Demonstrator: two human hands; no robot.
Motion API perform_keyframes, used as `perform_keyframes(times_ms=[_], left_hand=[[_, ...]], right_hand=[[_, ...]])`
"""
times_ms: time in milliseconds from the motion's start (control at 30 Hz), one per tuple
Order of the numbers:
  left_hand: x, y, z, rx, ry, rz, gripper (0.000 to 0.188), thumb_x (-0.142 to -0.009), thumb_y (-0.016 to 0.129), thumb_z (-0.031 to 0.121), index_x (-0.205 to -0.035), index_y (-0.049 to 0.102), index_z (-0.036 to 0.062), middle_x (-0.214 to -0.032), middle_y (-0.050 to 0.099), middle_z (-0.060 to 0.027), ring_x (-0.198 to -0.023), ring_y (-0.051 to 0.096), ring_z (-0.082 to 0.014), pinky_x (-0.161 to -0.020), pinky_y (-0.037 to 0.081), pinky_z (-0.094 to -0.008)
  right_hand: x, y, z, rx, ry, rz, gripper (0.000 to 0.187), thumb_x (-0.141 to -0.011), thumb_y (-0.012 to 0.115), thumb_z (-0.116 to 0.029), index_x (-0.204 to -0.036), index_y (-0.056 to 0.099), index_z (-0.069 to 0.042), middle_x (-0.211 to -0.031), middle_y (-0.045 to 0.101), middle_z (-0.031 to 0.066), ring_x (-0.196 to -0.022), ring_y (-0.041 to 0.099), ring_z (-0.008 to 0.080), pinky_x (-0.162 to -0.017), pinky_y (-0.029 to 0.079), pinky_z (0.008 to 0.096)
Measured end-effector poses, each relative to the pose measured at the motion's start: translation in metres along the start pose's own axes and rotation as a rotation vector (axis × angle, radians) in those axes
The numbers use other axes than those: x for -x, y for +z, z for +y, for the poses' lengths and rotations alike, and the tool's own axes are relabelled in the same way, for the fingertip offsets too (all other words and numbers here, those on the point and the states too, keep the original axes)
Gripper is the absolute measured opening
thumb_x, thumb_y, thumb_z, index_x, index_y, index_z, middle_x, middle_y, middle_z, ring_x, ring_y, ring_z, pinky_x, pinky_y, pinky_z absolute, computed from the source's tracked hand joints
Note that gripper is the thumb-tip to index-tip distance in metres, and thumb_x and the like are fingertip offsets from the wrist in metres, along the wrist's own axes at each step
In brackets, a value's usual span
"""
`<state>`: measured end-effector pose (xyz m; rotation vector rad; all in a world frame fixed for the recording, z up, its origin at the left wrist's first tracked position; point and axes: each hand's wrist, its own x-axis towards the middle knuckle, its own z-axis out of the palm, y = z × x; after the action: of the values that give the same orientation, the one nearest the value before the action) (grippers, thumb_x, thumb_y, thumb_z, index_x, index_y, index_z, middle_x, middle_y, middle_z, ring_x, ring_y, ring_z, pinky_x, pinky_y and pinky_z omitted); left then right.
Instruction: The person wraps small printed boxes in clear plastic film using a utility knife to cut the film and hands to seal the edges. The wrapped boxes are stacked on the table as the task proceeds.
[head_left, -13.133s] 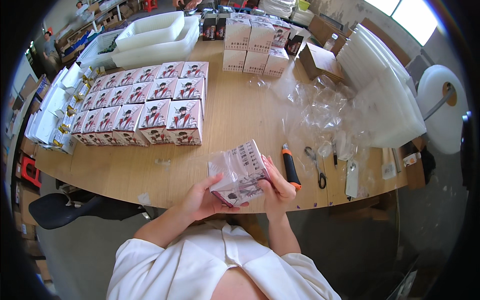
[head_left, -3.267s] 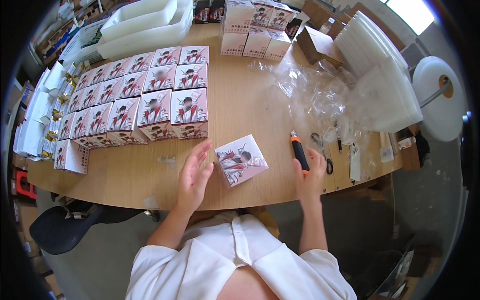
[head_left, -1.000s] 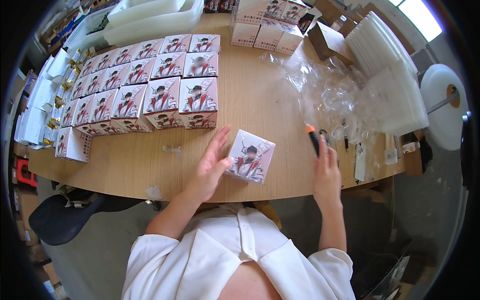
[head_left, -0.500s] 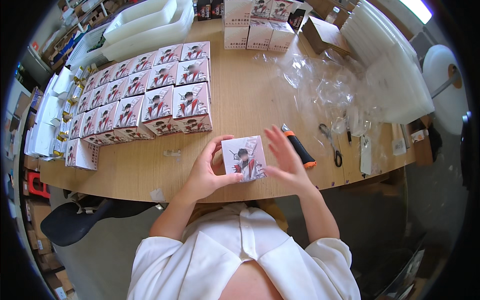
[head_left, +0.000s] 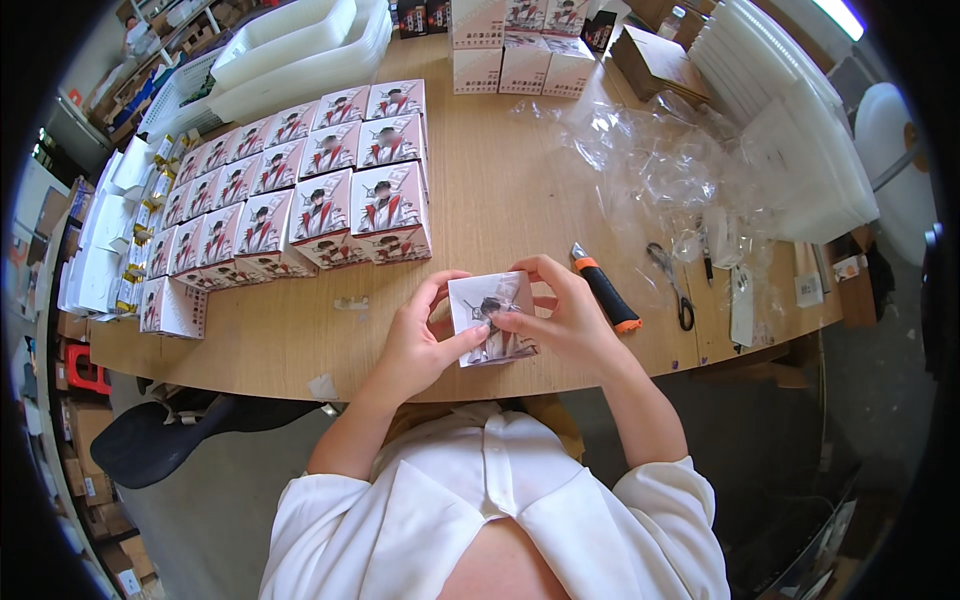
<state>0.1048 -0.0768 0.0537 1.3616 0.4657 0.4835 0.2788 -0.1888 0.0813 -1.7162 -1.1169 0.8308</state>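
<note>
A small white and pink printed cardboard box (head_left: 506,346) is between my hands, close to the table's front edge. My left hand (head_left: 425,325) grips its left side, the thumb lying on the printed top. On the opposite side my right hand (head_left: 560,315) wraps the far right corner, its thumb also pressed on the top. The undersides of the fingers are hidden behind the box. Just right of my right hand lies an orange and black utility knife (head_left: 604,292).
Rows of matching boxes (head_left: 325,205) fill the table's left side, beside open white cartons (head_left: 95,225). More boxes (head_left: 520,65) are stacked at the back. Scissors (head_left: 672,285), crumpled clear plastic (head_left: 660,165) and stacked translucent trays (head_left: 790,130) lie to the right.
My right hand has come in from the box's right, where its fingers were spread, and now holds the box. The left hand keeps its grip, with its thumb higher on the top.
</note>
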Motion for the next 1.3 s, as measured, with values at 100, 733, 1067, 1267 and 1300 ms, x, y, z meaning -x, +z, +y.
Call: perform_keyframes(times_ms=[100, 733, 1067, 1267, 1300], left_hand=[[0.0, 0.002, 0.001, 0.01, -0.011, 0.013, 0.051, -0.085, 0.071, 0.004, -0.129, 0.047, -0.0007, -0.12, 0.059, -0.0114, -0.109, 0.059, -0.0145, -0.093, 0.052, -0.0303], [0.003, 0.002, 0.034, -1.028, 0.757, -0.121, 0.031, -0.066, 0.084, 0.017, -0.093, 0.074, 0.0082, -0.108, 0.064, -0.006, -0.109, 0.057, -0.0277, -0.097, 0.043, -0.041], [0.002, 0.009, 0.05, -0.988, 0.566, -0.164, 0.034, -0.07, 0.079, 0.012, -0.1, 0.068, 0.0018, -0.113, 0.06, -0.012, -0.108, 0.056, -0.0315, -0.093, 0.047, -0.0424], [0.003, 0.021, 0.04, -1.149, 0.535, -0.011, 0.037, -0.073, 0.075, 0.008, -0.107, 0.062, 0.0019, -0.128, 0.054, -0.0185, -0.116, 0.054, -0.0379, -0.1, 0.046, -0.0417], [0.001, 0.021, 0.035, -1.172, 0.489, 0.033, 0.038, -0.073, 0.074, 0.008, -0.108, 0.062, 0.0017, -0.13, 0.054, -0.0191, -0.117, 0.054, -0.0384, -0.101, 0.045, -0.0415]], right_hand=[[-0.003, 0.002, 0.002, 0.015, -0.027, 0.025, 0.046, -0.079, 0.082, -0.016, -0.114, 0.057, 0.0, -0.108, 0.062, 0.0094, -0.107, 0.06, 0.0181, -0.092, 0.052, 0.0367], [-0.009, 0.004, 0.008, 0.015, -0.093, 0.111, 0.027, -0.084, 0.076, -0.012, -0.091, 0.055, 0.002, -0.093, 0.061, 0.0125, -0.084, 0.065, 0.0181, -0.078, 0.058, 0.0347], [-0.008, 0.005, 0.008, 0.014, -0.081, 0.111, 0.03, -0.082, 0.077, -0.015, -0.091, 0.055, 0.002, -0.091, 0.062, 0.0143, -0.083, 0.066, 0.021, -0.077, 0.057, 0.0353], [-0.009, 0.007, 0.014, 0.032, -0.122, 0.138, 0.033, -0.082, 0.078, -0.017, -0.094, 0.055, 0.003, -0.092, 0.062, 0.0155, -0.088, 0.067, 0.0236, -0.078, 0.057, 0.0362], [-0.008, 0.008, 0.016, 0.036, -0.124, 0.143, 0.034, -0.082, 0.078, -0.018, -0.095, 0.055, 0.002, -0.093, 0.063, 0.0158, -0.089, 0.067, 0.0244, -0.079, 0.057, 0.0365]])
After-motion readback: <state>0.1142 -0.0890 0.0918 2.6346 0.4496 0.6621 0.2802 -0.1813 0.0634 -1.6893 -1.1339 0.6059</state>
